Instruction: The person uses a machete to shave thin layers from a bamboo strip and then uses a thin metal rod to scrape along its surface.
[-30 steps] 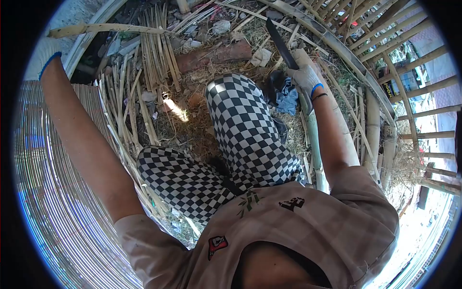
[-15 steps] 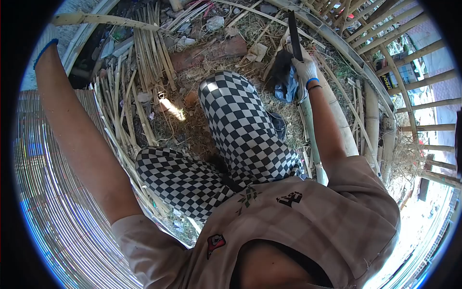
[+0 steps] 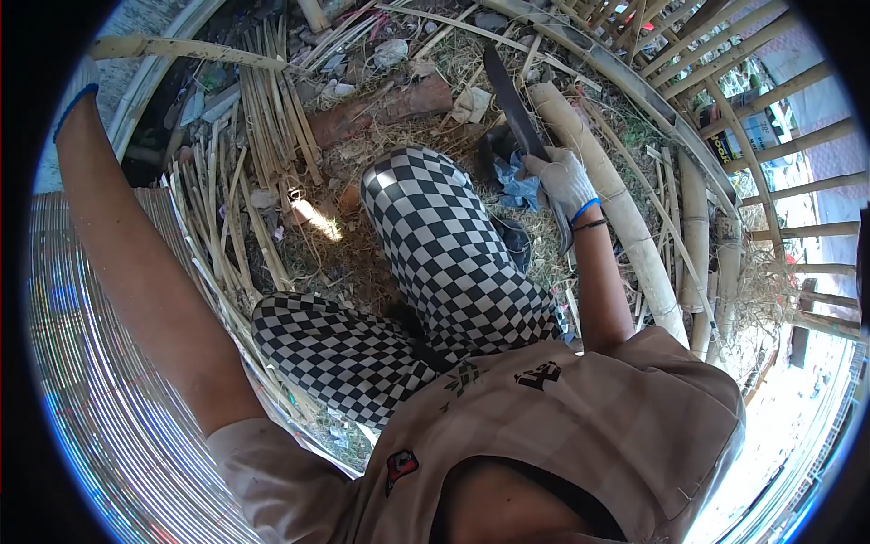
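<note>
My right hand (image 3: 564, 181), in a white glove with a blue cuff, is closed round the handle of a long dark machete (image 3: 512, 100). Its blade points up and to the left, above the littered ground. Just left of this hand lies a crumpled blue bag (image 3: 518, 186). At the far left edge my left hand (image 3: 83, 89), gloved too, is stretched out beside one end of a split bamboo strip (image 3: 190, 52). Its fingers are hidden by the dark rim of the view, so their hold cannot be made out.
Thick bamboo poles (image 3: 625, 218) lie to the right of my right hand. Thin bamboo strips (image 3: 267, 118) are heaped at the left. A brown log (image 3: 381, 109) lies ahead of my knees. A bamboo lattice (image 3: 770, 154) stands at the right.
My right hand has moved slightly down and left, and the machete has turned so that its broad side shows and its tip leans left. My left arm has shifted slightly left.
</note>
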Demonstrator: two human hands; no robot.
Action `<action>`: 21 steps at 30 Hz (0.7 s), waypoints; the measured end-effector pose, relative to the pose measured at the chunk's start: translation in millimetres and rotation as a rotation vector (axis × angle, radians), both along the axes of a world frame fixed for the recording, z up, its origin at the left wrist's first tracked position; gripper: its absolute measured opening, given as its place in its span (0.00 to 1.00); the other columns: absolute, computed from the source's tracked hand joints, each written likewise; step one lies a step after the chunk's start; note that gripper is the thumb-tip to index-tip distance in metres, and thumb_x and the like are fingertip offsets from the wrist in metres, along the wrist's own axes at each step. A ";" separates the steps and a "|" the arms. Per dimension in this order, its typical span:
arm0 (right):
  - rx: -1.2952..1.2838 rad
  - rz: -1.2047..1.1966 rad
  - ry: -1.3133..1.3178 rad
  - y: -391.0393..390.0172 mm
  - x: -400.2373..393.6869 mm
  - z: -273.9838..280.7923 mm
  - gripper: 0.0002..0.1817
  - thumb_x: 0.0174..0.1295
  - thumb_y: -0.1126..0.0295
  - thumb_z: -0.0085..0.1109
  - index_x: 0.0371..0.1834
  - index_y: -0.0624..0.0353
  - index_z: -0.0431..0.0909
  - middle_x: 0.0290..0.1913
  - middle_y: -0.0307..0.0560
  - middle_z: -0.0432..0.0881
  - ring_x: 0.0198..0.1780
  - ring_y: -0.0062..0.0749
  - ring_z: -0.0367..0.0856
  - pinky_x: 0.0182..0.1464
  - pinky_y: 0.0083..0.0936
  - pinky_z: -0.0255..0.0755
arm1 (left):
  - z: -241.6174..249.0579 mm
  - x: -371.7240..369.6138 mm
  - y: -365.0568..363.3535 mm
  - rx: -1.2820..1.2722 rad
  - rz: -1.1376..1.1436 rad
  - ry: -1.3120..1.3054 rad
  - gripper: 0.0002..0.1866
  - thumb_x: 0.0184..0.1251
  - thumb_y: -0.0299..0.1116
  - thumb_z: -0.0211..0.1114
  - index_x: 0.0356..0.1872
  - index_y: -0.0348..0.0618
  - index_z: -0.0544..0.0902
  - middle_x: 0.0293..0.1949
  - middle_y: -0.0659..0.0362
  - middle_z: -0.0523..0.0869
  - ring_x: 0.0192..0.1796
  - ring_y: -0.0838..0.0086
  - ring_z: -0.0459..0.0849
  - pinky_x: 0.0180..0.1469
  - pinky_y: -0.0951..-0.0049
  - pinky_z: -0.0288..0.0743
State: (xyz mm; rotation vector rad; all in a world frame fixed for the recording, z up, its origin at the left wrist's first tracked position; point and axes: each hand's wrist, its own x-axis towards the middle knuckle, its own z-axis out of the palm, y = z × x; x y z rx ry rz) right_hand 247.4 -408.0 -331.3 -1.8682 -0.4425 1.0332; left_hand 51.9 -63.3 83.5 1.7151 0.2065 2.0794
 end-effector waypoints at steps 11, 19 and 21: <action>-0.200 0.057 -0.153 12.3 -14.7 -110.9 0.21 0.68 0.55 0.63 0.46 0.67 0.86 0.24 0.51 0.84 0.22 0.35 0.84 0.28 0.34 0.77 | -4.4 7.0 -16.3 -0.023 0.167 -0.024 0.36 0.79 0.65 0.51 0.74 0.50 0.74 0.52 0.46 0.87 0.50 0.53 0.85 0.53 0.52 0.79; -0.280 -0.151 -0.593 4.9 79.9 -137.1 0.22 0.64 0.50 0.63 0.48 0.56 0.89 0.45 0.63 0.89 0.51 0.59 0.88 0.56 0.50 0.79 | 6.6 -15.3 11.2 -0.109 0.135 0.055 0.33 0.80 0.64 0.51 0.69 0.48 0.77 0.47 0.48 0.87 0.45 0.57 0.85 0.44 0.57 0.81; -0.338 -0.087 -0.646 4.1 93.1 -149.4 0.22 0.64 0.50 0.63 0.46 0.56 0.90 0.41 0.60 0.90 0.47 0.56 0.89 0.52 0.48 0.80 | -5.6 -3.1 13.8 -0.013 0.195 -0.063 0.29 0.80 0.64 0.51 0.60 0.51 0.80 0.41 0.53 0.85 0.40 0.61 0.82 0.38 0.59 0.77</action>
